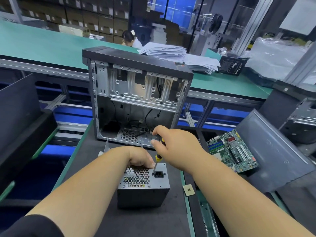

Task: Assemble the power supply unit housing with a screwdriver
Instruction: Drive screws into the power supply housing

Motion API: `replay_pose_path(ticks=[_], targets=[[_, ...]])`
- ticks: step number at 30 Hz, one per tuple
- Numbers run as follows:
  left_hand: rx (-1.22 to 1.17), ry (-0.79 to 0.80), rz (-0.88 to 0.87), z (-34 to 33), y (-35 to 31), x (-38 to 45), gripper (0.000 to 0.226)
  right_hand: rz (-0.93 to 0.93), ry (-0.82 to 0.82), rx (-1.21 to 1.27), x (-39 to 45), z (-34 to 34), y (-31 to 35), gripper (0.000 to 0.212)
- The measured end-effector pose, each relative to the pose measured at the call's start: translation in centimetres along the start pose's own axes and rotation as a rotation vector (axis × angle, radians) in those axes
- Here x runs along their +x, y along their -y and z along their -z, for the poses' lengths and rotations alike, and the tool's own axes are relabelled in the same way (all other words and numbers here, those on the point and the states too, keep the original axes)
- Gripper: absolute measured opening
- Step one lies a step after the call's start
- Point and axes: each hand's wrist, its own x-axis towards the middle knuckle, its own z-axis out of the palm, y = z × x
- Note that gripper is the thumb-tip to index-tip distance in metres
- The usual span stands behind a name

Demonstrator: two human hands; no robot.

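A: What are the hands doing?

B: The right hand [172, 146] has its grip closed round a screwdriver [158, 158], tip down at a screw beside the socket of the PSU [145, 190]. The left hand [140, 158], just left of that grip, curls over the PSU's far edge, probably to steady it on the worktop [95, 168].

A: Any containers?

B: Beyond the grip stands an open case [136, 93], holding only loose cables. A motherboard [232, 151] lies to the right.

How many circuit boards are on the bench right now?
1: a green board lying flat right of the open case, beyond the right hand. Others may be hidden inside the power supply.
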Motion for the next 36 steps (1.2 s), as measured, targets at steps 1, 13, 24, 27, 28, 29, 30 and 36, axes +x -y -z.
replay_pose_path(ticks=[1,13,24,27,28,29,30,36], targets=[[0.006,-0.011,-0.013,-0.05,0.02,0.0,0.009,0.002,0.01,0.047,0.03,0.0,0.02,0.033],[-0.082,0.008,-0.011,-0.17,0.2,0.17,0.012,-0.002,0.031,0.144,0.37,0.12,0.12,0.033],[-0.065,0.002,-0.013,-0.13,0.34,0.43,0.021,0.017,-0.004,0.16,0.36,-0.1,0.05,0.036],[-0.083,0.027,-0.027,-0.07,0.38,0.42,0.025,0.01,-0.054,0.115,0.45,-0.51,0.02,0.037],[-0.079,0.029,-0.034,-0.09,0.43,0.47,0.024,-0.001,-0.073,0.065,0.44,-0.61,-0.01,0.036],[-0.062,0.024,-0.039,-0.07,0.43,0.49,0.023,-0.009,-0.081,0.024,0.4,-0.64,-0.07,0.037],[-0.038,0.016,-0.045,-0.04,0.51,0.6,0.022,-0.011,-0.08,0.009,0.32,-0.66,-0.1,0.038],[-0.071,0.018,-0.025,-0.04,0.6,0.58,0.024,0.007,-0.046,0.12,0.26,-0.52,0.01,0.049]])
